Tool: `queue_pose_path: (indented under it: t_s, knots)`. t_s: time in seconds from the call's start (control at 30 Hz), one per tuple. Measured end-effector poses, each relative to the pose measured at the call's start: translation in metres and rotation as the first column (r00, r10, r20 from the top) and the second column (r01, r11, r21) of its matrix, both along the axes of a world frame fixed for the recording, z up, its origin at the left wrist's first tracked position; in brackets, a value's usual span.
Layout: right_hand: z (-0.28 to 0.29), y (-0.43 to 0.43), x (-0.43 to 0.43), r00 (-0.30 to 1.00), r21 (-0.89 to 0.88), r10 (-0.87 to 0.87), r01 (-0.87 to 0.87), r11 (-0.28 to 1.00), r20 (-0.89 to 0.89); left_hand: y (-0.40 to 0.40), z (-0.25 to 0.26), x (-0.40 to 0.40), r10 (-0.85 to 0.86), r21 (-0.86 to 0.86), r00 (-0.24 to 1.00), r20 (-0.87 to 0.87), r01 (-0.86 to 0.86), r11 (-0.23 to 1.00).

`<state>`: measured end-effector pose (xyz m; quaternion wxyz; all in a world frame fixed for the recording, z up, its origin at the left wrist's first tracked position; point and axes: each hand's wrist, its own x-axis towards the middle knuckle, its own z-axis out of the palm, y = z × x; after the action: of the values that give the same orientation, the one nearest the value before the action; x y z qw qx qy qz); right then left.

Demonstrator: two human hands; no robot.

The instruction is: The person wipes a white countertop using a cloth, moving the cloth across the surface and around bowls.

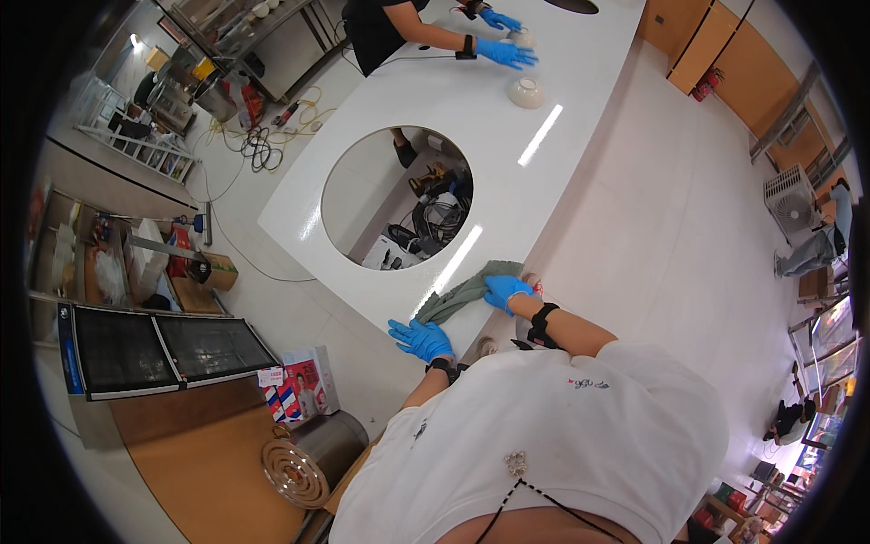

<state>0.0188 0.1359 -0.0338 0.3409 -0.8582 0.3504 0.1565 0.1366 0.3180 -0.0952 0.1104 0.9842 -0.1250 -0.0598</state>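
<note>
A grey-green cloth (pixel 462 298) lies bunched in a long strip across the near corner of a glossy white table (pixel 503 197). My right hand (pixel 504 292), in a blue glove, is closed over the cloth near its right end, by the table's edge. My left hand (pixel 420 340), also gloved in blue, rests at the cloth's left end with its fingers stretched to the left. Whether those fingers pinch the fabric is hidden. Just beyond the cloth, a large round hole (pixel 397 197) is cut through the tabletop, with coiled cables (pixel 438 217) and a yellow power tool (pixel 429 178) visible below.
Across the table, a person's blue-gloved hands (pixel 506 53) are at a pale bowl (pixel 522 37). A second bowl (pixel 527 93) sits upside down nearer me. Cords (pixel 262 149) lie on the floor at left. A lidded metal pot (pixel 319 455) stands at my lower left.
</note>
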Motion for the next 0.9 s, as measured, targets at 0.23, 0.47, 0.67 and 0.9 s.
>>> queue_pose_path:
  t_s: [0.23, 0.47, 0.67, 0.9]
  knots:
    - [0.015, 0.000, 0.001, 0.999, 0.029, -0.027, 0.028, 0.999, -0.039, -0.002, 0.001, -0.001, -0.004, 0.018, 1.000, -0.022, 0.004, 1.000]
    - [-0.001, -0.001, -0.002, 1.000, -0.056, 0.002, -0.003, 0.998, -0.008, -0.003, -0.002, -0.002, -0.014, -0.026, 1.000, 0.026, 0.015, 1.000]
    - [-0.003, 0.001, 0.000, 1.000, -0.047, -0.001, 0.000, 0.999, -0.002, 0.000, -0.002, 0.000, -0.002, -0.033, 1.000, 0.023, 0.002, 0.999]
    - [-0.013, 0.001, -0.001, 1.000, -0.087, -0.004, 0.006, 0.996, 0.018, -0.002, -0.001, -0.001, -0.002, -0.026, 1.000, 0.012, 0.002, 1.000]
